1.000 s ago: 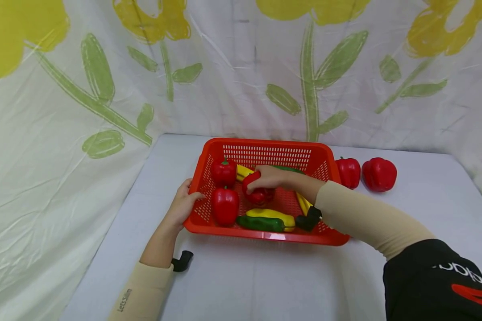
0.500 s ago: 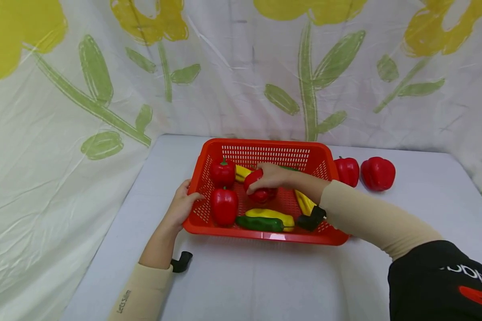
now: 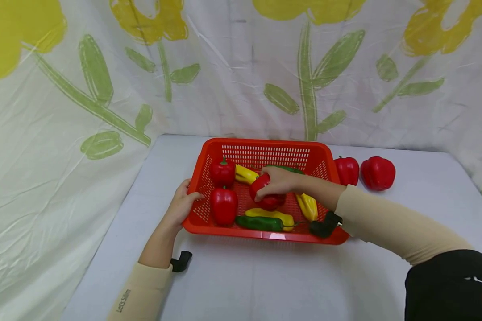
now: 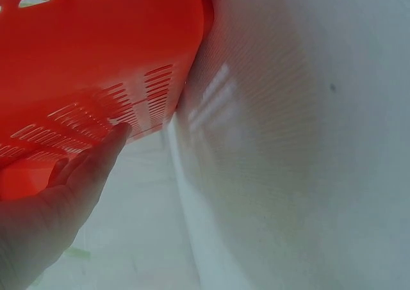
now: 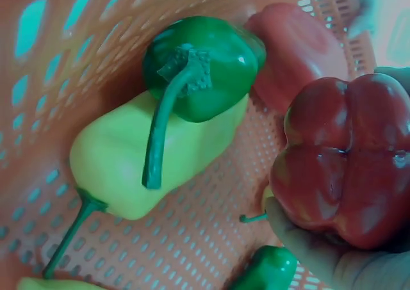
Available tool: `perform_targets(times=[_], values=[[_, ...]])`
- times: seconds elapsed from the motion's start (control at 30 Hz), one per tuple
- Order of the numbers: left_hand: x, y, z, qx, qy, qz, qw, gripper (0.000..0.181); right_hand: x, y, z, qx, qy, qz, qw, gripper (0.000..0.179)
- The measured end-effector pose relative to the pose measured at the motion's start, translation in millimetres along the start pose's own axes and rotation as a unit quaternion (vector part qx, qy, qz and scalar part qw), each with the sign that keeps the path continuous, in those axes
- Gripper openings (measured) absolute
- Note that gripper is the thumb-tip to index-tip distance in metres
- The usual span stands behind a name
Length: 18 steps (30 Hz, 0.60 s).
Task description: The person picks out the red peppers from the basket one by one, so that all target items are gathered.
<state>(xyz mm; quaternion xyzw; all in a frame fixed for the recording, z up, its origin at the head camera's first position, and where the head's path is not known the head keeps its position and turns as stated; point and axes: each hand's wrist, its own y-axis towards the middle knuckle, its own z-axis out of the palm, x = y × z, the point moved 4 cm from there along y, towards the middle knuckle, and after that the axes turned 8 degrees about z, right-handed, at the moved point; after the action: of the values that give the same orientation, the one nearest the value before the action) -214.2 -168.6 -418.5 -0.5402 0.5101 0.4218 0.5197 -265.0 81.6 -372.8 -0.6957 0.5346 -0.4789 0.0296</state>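
A red plastic basket (image 3: 197, 231) with slotted walls sits on the table, holding vegetables. At its left side my left hand (image 3: 180, 206) grips the rim, thumb inside and fingers against the outer wall (image 4: 64, 123). Inside the basket my right hand (image 3: 282, 182) holds a red bell pepper (image 5: 346, 159), its lobed underside facing the right wrist camera. Two more red bell peppers (image 3: 224, 206) stand along the left wall. By the front wall lie a green chili pepper (image 3: 260, 223) and a yellow pepper (image 3: 271, 214).
Another yellow pepper (image 3: 307, 207) lies at the basket's right, and one yellow piece (image 3: 246, 174) and a green pepper (image 3: 287, 169) lie toward the back. Outside, two red bell peppers (image 3: 378, 173) sit on the white table (image 3: 257, 281). A flower-print cloth (image 3: 241, 89) hangs behind.
My right hand has moved a little to the right and toward the front inside the basket, carrying the red bell pepper. My left hand stays on the basket rim.
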Motion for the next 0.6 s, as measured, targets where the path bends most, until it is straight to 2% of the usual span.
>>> perform_targets(times=[0.17,0.4,0.6], values=[[-0.3,0.5,0.2,0.002,0.001,0.000,1.0000,0.044,0.7,-4.5,-5.2,0.005,-0.004,0.009,0.9999,0.059],[-0.5,1.0,0.6,-0.001,-0.003,0.006,1.0000,0.045,0.5,-8.8,-9.2,0.011,0.001,-0.004,0.9999,0.055],[0.8,0.7,0.1,-0.001,-0.002,0.004,1.0000,0.045,2.1,-20.4,-12.5,0.016,-0.004,-0.003,0.9999,0.057]])
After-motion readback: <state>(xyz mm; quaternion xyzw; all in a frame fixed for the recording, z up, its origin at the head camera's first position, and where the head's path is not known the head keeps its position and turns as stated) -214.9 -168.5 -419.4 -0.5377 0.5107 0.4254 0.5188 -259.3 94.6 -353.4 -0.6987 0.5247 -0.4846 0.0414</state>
